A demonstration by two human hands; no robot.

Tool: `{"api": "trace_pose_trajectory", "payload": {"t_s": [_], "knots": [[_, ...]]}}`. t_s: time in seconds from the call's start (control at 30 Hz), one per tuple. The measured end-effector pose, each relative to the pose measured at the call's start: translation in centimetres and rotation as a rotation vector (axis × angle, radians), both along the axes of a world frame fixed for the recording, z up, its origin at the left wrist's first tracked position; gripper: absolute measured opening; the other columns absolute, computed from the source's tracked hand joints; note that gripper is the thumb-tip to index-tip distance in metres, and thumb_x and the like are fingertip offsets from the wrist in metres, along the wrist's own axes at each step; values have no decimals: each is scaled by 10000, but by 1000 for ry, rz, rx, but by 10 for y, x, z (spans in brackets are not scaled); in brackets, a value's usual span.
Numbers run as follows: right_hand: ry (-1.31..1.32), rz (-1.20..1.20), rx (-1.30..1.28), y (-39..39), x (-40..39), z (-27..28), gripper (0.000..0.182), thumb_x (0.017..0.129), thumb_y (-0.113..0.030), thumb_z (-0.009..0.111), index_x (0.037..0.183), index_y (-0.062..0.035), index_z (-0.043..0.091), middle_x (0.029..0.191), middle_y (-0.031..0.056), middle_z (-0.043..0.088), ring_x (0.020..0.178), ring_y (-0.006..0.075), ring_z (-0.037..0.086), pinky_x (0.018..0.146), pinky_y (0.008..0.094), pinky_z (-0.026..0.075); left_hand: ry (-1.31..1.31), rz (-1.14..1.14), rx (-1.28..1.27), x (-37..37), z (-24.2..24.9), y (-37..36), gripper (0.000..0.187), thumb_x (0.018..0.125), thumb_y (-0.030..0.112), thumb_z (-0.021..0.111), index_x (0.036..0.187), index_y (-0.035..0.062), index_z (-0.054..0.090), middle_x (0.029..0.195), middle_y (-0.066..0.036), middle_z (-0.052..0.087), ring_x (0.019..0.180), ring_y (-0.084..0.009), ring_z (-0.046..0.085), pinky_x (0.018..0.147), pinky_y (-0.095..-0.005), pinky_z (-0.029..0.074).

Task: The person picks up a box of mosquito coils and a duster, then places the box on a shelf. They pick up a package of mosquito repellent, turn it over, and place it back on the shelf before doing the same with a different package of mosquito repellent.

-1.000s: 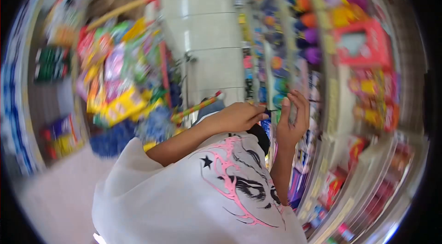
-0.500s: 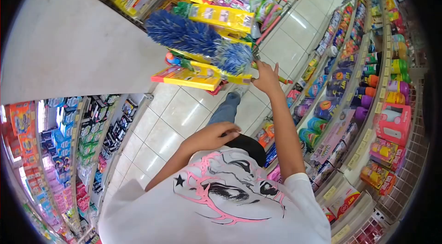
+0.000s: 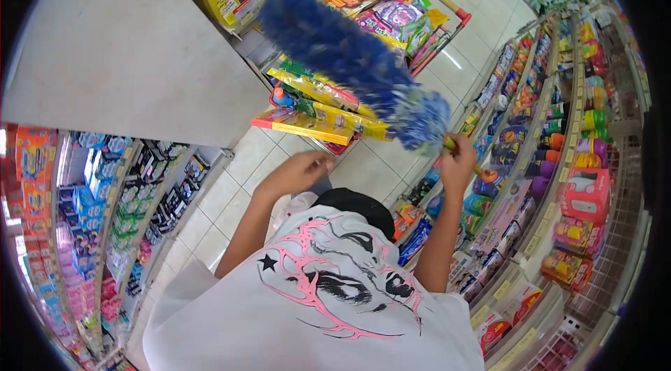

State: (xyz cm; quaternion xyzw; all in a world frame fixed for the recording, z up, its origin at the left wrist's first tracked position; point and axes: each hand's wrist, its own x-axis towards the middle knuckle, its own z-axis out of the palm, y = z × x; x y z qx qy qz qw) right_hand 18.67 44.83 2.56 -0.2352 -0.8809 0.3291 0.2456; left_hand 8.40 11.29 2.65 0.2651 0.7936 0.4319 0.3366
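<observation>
My right hand (image 3: 458, 161) is closed around the handle of a fluffy duster (image 3: 342, 49), blue along most of its length and pale near the handle. The duster is raised at a slant over a shopping cart (image 3: 458, 16), its head blurred by motion. Beneath it in the cart lie yellow packs (image 3: 332, 113) and a flat yellow box (image 3: 304, 126). My left hand (image 3: 300, 172) hovers in front of my body, just short of the yellow box, with its fingers loosely bent and apart and nothing in them.
Stocked shelves curve along the right, with bottles (image 3: 514, 137) and a pink-and-white box (image 3: 588, 194). A pale flat panel (image 3: 126, 42) stands at upper left, above shelves of small packs (image 3: 91, 217). Colourful snack bags (image 3: 398, 11) fill the cart's far end. Tiled floor (image 3: 237, 161) shows between.
My right hand has closed on the duster's handle and lifted it off the packs, drawing it rightward and nearer. My left hand has moved slightly forward. The view has shifted a little.
</observation>
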Motion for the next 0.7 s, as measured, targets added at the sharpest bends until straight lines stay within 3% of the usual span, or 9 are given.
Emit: {"api": "trace_pose_trajectory", "payload": {"t_s": [0.1, 0.17, 0.27, 0.33, 0.43, 0.5, 0.53, 0.63, 0.7], "knots": [[-82, -238, -80, -12, 45, 15, 298, 751, 12, 593, 1049, 15, 598, 886, 115, 606, 822, 180, 601, 759, 278, 468, 104, 7, 14, -54, -8, -1, 309, 937, 257, 565, 1113, 8, 616, 966, -134, 665, 817, -203, 618, 742, -320, 491], [159, -265, -243, -23, 69, 15, 415, 768, -64, 651, 1155, 47, 551, 1013, 130, 619, 917, 210, 602, 841, 304, 464, 246, 36, 56, -94, -8, 6, 307, 936, 260, 568, 1103, 7, 619, 937, -125, 668, 785, -191, 613, 718, -311, 489], [2, -211, -189, -35, 113, 25, 584, 743, -161, 750, 1219, 78, 511, 1122, 137, 607, 1011, 233, 583, 909, 330, 444, 284, 104, 91, -155, 0, 23, 287, 917, 234, 578, 1070, -5, 625, 952, -149, 668, 816, -250, 628, 743, -336, 493], [-156, -335, -333, -60, 114, 28, 662, 689, -230, 826, 1208, 59, 531, 1122, 124, 614, 1011, 241, 577, 931, 344, 428, 357, 112, 240, -195, -9, 42, 292, 928, 259, 580, 1062, 6, 639, 913, -100, 672, 757, -181, 605, 695, -310, 475], [-258, -390, -419, -76, 95, -22, 666, 680, -211, 846, 1197, 63, 529, 1120, 114, 621, 996, 224, 582, 925, 338, 428, 363, 91, 243, -251, -13, 88, 299, 911, 266, 602, 1059, 9, 640, 928, -109, 670, 802, -193, 615, 715, -312, 475], [-73, -557, -579, -122, 44, 17, 634, 689, -171, 834, 1197, 57, 530, 1108, 110, 625, 1001, 220, 581, 926, 340, 429, 374, 83, 254, -281, -26, 114, 302, 899, 267, 616, 1056, 11, 641, 940, -115, 671, 826, -206, 624, 730, -319, 478], [144, -700, -742, -135, 19, 30, 606, 698, -131, 822, 1198, 51, 532, 1096, 105, 628, 1006, 215, 580, 927, 343, 430, 508, 97, 351, -302, -36, 130, 311, 866, 263, 631, 1049, 11, 638, 964, -133, 652, 867, -256, 613, 763, -343, 478], [278, -746, -751, -150, 46, -1, 539, 747, -123, 772, 1201, 56, 542, 1184, 120, 599, 1100, 246, 536, 975, 353, 390, 805, 74, 465, -360, -23, 171, 345, 813, 265, 659, 1063, 29, 630, 1019, -150, 619, 955, -323, 583, 833, -386, 464], [119, -808, -628, -159, 82, -8, 487, 744, -88, 736, 1177, 55, 564, 1180, 129, 605, 1102, 276, 547, 979, 381, 400, 1050, 60, 405, -399, -11, 195, 380, 786, 282, 679, 1089, 60, 622, 1053, -149, 597, 1018, -341, 557, 894, -425, 433]]}}
